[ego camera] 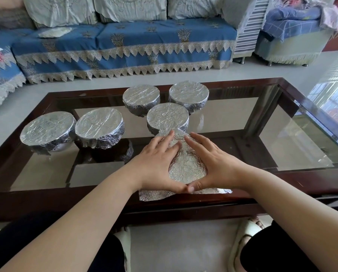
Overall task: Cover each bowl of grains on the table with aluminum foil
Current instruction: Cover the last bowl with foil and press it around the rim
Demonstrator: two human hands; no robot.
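Both hands, left hand point(156, 163) and right hand point(213, 163), press flat with straight fingers on the foil point(185, 167) over the near-edge bowl, behind it five wrapped bowls point(167, 118), so the last cover is probably being moulded; next, crimp its loose skirt downward.

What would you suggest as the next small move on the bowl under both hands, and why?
Probably fold the loose foil edge down around the rim: both the left hand and the right hand press flat on top, yet the near edge still splays onto the glass table.
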